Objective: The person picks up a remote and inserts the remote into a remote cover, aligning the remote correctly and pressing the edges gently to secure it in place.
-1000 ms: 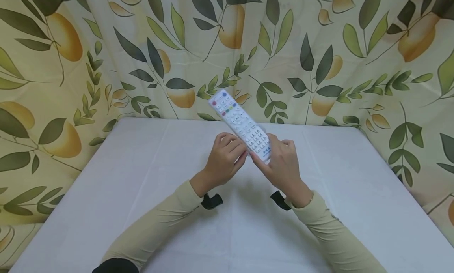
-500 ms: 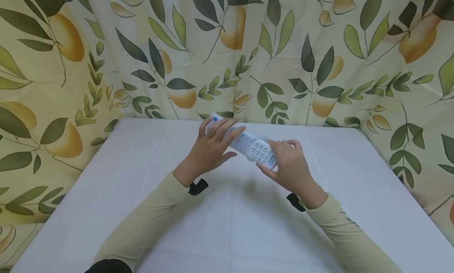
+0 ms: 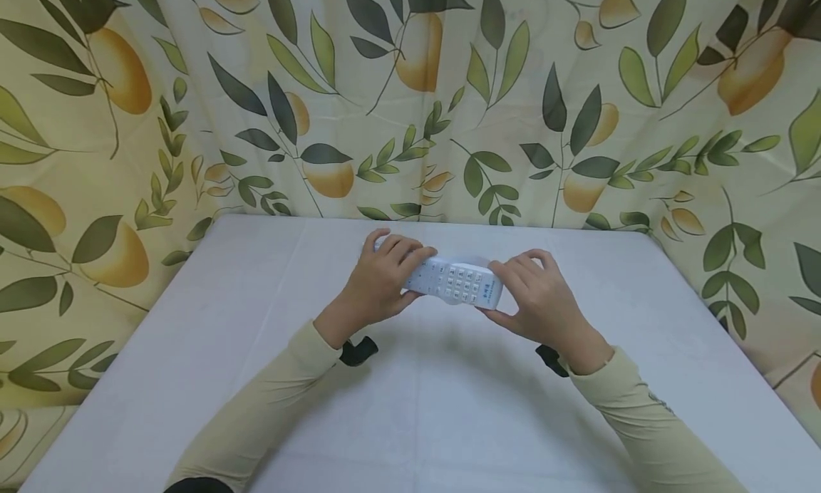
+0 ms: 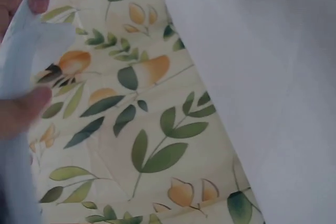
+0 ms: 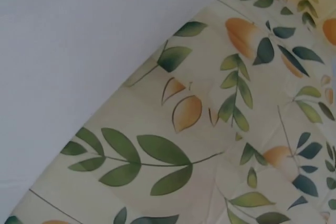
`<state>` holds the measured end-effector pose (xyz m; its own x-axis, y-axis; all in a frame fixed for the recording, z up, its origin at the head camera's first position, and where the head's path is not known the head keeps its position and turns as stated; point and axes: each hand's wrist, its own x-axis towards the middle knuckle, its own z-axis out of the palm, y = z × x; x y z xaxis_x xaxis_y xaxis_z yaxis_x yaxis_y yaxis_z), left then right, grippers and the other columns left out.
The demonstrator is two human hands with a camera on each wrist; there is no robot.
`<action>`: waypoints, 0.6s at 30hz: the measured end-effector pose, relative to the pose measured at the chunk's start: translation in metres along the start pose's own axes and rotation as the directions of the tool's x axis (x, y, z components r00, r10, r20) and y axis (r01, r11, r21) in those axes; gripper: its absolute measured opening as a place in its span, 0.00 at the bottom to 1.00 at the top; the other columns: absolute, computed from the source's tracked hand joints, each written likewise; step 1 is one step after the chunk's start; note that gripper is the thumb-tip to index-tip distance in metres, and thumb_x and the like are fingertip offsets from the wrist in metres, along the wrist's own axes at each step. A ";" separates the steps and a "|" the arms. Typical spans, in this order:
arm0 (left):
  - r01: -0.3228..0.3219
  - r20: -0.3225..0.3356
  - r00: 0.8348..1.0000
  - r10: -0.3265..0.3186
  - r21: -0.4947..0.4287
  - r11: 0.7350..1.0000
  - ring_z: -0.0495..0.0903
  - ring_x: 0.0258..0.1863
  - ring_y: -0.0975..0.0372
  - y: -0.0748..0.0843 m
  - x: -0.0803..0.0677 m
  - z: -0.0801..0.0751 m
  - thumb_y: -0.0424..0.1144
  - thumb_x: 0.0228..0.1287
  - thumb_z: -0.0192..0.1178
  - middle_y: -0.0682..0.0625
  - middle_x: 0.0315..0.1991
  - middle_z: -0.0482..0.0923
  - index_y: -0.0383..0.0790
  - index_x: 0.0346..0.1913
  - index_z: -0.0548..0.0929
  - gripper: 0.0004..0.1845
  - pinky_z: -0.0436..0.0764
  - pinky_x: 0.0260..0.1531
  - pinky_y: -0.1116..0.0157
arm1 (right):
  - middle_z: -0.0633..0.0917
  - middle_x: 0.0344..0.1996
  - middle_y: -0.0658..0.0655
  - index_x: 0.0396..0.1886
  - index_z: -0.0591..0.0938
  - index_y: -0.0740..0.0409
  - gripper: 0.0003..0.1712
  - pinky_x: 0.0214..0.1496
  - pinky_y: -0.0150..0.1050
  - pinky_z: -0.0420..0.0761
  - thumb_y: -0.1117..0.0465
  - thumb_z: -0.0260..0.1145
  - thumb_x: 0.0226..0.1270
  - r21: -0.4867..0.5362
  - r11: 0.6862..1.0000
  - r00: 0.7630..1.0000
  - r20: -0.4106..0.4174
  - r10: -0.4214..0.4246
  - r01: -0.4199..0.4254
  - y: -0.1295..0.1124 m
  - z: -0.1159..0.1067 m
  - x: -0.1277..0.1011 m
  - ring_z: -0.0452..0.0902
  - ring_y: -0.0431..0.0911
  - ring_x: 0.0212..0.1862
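A white remote control (image 3: 458, 283) is held nearly level over the middle of the table, its keys facing up. My left hand (image 3: 375, 286) grips its left end, fingers over the top and thumb at the lower edge, hiding that part. With thumb and fingers my right hand (image 3: 548, 301) pinches the other end. A see-through plastic flap (image 4: 55, 40) sticks out from the remote's side in the left wrist view. There the left thumb (image 4: 23, 111) lies across the remote, and a fingertip touches its far end. Neither hand shows clearly in the right wrist view.
A white cloth covers the table (image 3: 410, 422). Behind it and at both sides hangs a curtain (image 3: 385, 108) printed with leaves and fruit. Black straps (image 3: 359, 352) sit at both wrists. A dark rounded object (image 3: 199, 486) shows at the bottom edge.
The remote has turned from a steep slant to nearly level and come lower. My left hand has moved from its lower side to grip the left end; my right hand has shifted right.
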<state>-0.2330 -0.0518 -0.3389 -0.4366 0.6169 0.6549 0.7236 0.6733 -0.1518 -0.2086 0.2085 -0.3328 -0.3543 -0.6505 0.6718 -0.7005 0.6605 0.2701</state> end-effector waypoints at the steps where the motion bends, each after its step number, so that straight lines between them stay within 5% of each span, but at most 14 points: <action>1: -0.006 0.024 1.000 0.007 -0.044 0.999 0.75 0.50 0.58 0.001 0.001 -0.002 0.53 0.48 0.70 0.50 0.47 0.79 0.46 0.54 0.78 0.30 0.65 0.59 0.51 | 0.84 0.28 0.61 0.40 0.78 0.67 0.39 0.40 0.55 0.78 0.53 0.84 0.25 0.002 1.000 1.000 -0.008 -0.024 0.024 0.000 0.001 0.000 0.80 0.53 0.31; 4: 0.002 0.064 0.998 0.009 -0.162 0.987 0.75 0.49 0.60 0.006 0.007 -0.009 0.55 0.54 0.65 0.52 0.45 0.80 0.47 0.51 0.81 0.24 0.66 0.60 0.54 | 0.84 0.27 0.60 0.39 0.79 0.67 0.40 0.39 0.55 0.78 0.52 0.85 0.22 0.009 0.997 0.996 -0.022 -0.081 0.081 -0.001 0.002 -0.001 0.79 0.52 0.29; 9: 0.036 0.018 0.999 -0.032 -0.207 0.978 0.78 0.41 0.61 0.015 0.017 -0.010 0.46 0.62 0.61 0.53 0.35 0.82 0.46 0.39 0.86 0.09 0.72 0.54 0.58 | 0.83 0.25 0.59 0.39 0.80 0.67 0.40 0.38 0.53 0.78 0.52 0.85 0.20 0.019 0.993 0.992 -0.041 -0.118 0.119 -0.006 0.007 -0.001 0.78 0.51 0.29; 18: 0.114 -0.057 0.989 -0.139 -0.316 0.942 0.78 0.34 0.61 0.022 0.017 0.002 0.36 0.56 0.66 0.52 0.29 0.82 0.40 0.30 0.87 0.03 0.75 0.50 0.60 | 0.83 0.28 0.58 0.41 0.78 0.67 0.40 0.40 0.51 0.78 0.53 0.83 0.24 0.112 0.982 0.988 0.023 -0.153 0.150 -0.011 0.013 0.003 0.77 0.49 0.31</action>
<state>-0.2259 -0.0257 -0.3328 -0.5013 0.4930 0.7111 0.8007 0.5759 0.1652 -0.2101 0.1949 -0.3429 -0.2572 -0.7526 0.6061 -0.8104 0.5097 0.2890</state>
